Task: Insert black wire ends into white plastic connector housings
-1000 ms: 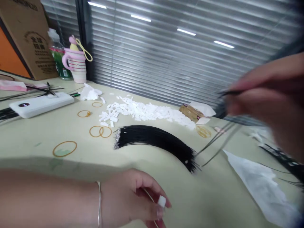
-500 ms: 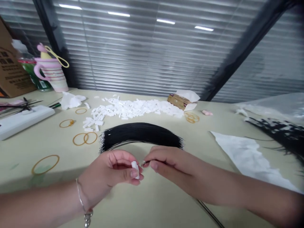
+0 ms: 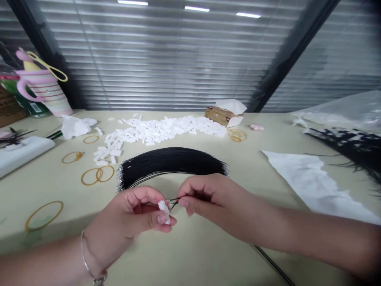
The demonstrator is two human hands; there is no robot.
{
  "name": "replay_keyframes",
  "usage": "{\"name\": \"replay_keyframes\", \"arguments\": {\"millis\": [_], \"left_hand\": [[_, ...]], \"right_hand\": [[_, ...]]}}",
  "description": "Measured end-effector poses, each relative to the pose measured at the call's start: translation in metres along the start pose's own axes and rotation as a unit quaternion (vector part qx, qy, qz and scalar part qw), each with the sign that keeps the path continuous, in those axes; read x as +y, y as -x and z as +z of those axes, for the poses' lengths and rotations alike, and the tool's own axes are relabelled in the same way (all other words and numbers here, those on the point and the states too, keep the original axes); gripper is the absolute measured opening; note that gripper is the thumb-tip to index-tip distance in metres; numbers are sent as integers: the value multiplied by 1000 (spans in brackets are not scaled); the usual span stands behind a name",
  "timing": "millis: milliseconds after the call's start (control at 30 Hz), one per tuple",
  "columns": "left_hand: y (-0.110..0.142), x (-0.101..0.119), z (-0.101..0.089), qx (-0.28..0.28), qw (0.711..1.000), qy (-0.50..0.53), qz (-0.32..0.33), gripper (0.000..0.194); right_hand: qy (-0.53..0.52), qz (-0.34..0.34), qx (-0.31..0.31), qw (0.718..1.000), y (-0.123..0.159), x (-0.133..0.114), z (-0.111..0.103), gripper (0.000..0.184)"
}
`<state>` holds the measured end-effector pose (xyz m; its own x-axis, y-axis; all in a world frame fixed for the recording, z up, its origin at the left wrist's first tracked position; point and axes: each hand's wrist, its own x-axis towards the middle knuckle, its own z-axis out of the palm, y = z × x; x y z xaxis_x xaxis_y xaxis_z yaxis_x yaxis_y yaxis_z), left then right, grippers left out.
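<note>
My left hand [image 3: 137,212] pinches a small white plastic connector [image 3: 164,207] between thumb and fingers. My right hand [image 3: 205,198] is closed on thin black wires [image 3: 173,201], their tips touching the connector. The wires trail back under my right forearm toward the table's front [image 3: 272,264]. Just behind both hands lies a curved bundle of black wires [image 3: 171,163] with bare metal ends at its left. Farther back is a heap of white connectors [image 3: 154,133].
Rubber bands [image 3: 97,174] lie at the left, with a white slab [image 3: 18,153], crumpled tissue [image 3: 74,125] and a pink cup [image 3: 44,89]. A tissue box [image 3: 226,113] sits at the back. White paper [image 3: 309,178] and finished black wires [image 3: 351,147] lie at the right.
My right hand came down from the upper right with wires and met my left hand. Both hands now hold wire tips against the connector. The view has shifted right.
</note>
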<state>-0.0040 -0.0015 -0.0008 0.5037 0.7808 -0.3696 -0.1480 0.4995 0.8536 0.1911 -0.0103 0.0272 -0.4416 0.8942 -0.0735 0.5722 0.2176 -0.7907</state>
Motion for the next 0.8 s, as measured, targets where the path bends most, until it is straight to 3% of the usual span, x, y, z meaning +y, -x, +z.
{"name": "replay_keyframes", "arguments": {"millis": [200, 400, 800], "left_hand": [[0, -1, -1, -17, 1000, 3, 7, 18], [0, -2, -2, -34, 999, -1, 13, 14], [-1, 2, -1, -59, 998, -18, -10, 12]], "right_hand": [[78, -53, 63, 994, 3, -4, 2, 17], [161, -127, 134, 969, 7, -4, 8, 15], [129, -179, 189, 957, 7, -5, 11, 13]]}}
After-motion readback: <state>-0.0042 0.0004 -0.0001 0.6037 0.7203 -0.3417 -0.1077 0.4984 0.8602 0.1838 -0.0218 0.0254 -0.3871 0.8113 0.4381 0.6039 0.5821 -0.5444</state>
